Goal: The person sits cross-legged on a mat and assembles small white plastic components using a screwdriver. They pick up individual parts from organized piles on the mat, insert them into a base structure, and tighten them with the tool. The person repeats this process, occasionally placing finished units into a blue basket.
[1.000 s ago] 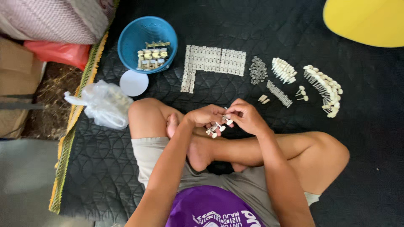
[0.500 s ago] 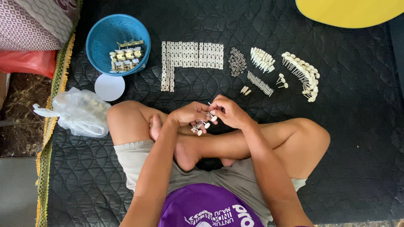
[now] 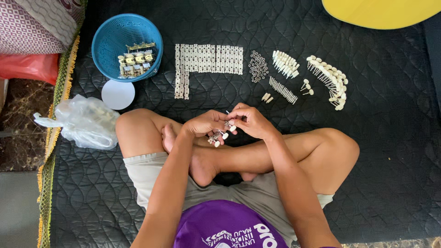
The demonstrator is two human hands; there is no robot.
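I sit cross-legged on a black quilted mat (image 3: pixel 390 151). My left hand (image 3: pixel 206 125) grips a small metal strip with white-knobbed pegs (image 3: pixel 217 137) hanging below it. My right hand (image 3: pixel 252 121) meets it from the right, fingers pinched on a small white-tipped peg (image 3: pixel 229 125) at the strip. Both hands hover above my crossed shins. What lies inside the fingers is partly hidden.
A blue basket (image 3: pixel 106 40) with assembled metal pieces (image 3: pixel 135 59) stands far left, a white round lid (image 3: pixel 118 94) and a clear plastic bag (image 3: pixel 82 120) below it. Rows of white plates (image 3: pixel 209 59), washers (image 3: pixel 258 66), screws (image 3: pixel 282 89) and white pegs (image 3: pixel 328 80) lie ahead. A yellow object (image 3: pixel 381 11) sits top right.
The view has shifted, so everything sits further left and lower in frame. My hands stay together over my legs, still working the same small piece.
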